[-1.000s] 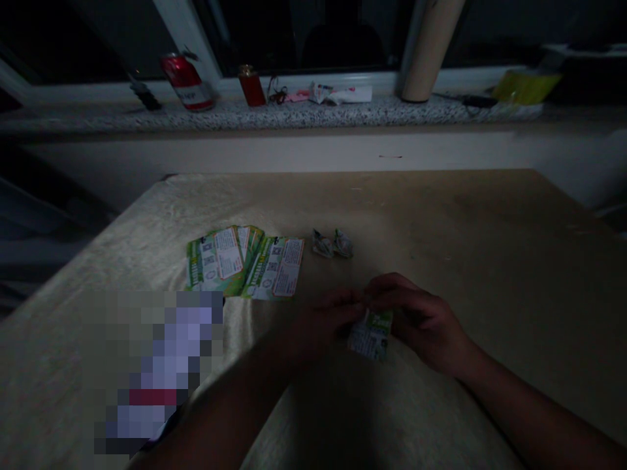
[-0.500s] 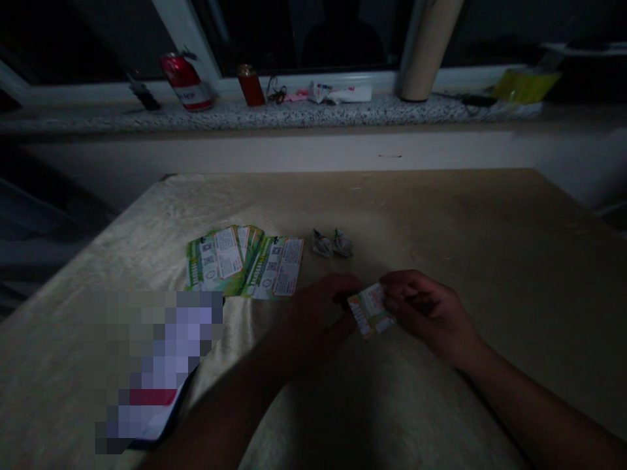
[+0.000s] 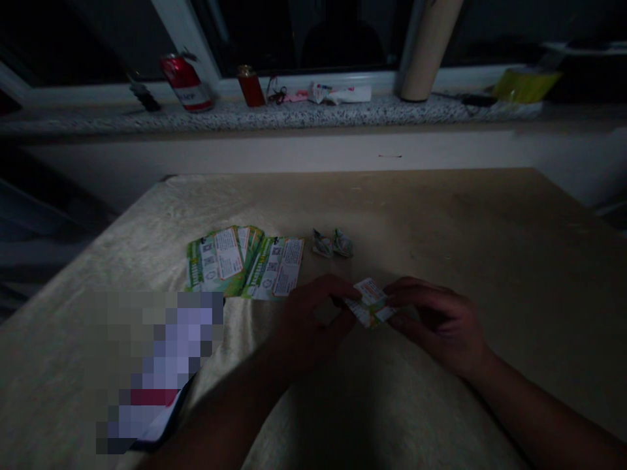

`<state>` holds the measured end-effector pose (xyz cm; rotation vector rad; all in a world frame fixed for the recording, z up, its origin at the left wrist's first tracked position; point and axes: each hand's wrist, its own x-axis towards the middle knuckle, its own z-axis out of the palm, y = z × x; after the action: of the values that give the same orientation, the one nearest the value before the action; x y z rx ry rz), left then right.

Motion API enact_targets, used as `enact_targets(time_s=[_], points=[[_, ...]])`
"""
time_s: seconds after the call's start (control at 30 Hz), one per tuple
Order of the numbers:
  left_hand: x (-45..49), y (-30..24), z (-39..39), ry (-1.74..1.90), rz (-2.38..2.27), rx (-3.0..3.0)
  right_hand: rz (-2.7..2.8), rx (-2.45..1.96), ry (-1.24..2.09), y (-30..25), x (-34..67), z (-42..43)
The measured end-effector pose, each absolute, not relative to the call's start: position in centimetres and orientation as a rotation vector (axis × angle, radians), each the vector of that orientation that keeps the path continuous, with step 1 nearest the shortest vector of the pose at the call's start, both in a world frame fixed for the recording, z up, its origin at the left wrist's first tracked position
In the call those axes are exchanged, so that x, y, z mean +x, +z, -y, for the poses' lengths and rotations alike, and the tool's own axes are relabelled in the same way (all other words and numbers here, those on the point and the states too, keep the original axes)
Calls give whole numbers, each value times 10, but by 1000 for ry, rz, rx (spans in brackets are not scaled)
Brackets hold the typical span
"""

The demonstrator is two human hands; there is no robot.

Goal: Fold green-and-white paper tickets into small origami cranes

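A small folded piece of printed paper (image 3: pixel 371 303), white, green and orange, is held between my two hands above the table. My left hand (image 3: pixel 318 316) pinches its left corner between thumb and fingers. At its right corner, the fingertips of my right hand (image 3: pixel 438 320) close on the paper. Two small folded paper shapes (image 3: pixel 323 243) stand side by side just beyond my hands. Left of them lie several green printed leaflets (image 3: pixel 272 267), partly fanned over one another.
A phone (image 3: pixel 171 372) with a blurred screen lies on the cloth-covered table (image 3: pixel 441 215) at the left. Along the stone windowsill (image 3: pixel 294 117) stand a red can (image 3: pixel 186 83), an orange-red bottle (image 3: pixel 251 87), a crumpled white tube (image 3: pixel 340 93), a cardboard tube (image 3: pixel 425 55) and a yellow item (image 3: pixel 526 86).
The folded paper has turned between my hands, and its corners now point left and right. My left fingers have closed on its left corner; my right hand has shifted slightly right.
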<state>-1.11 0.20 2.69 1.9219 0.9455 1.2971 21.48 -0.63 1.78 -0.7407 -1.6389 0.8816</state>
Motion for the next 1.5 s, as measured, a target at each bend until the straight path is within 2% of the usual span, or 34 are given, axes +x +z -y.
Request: enact_targets(time_s=[0.17,0.67,0.93,1.5], points=[[-12,24,-2,1283,-882,1863,1582,-800,804,22,213,7],[-10,25,-1,1316,-855,1793,1496,-774,892,21,214,9],[-3,26,5,1244,-1028,1667,1463,-876,870,25,208,12],[16,17,15,1327,-1200,1453,1311,-981,856,19,194,15]])
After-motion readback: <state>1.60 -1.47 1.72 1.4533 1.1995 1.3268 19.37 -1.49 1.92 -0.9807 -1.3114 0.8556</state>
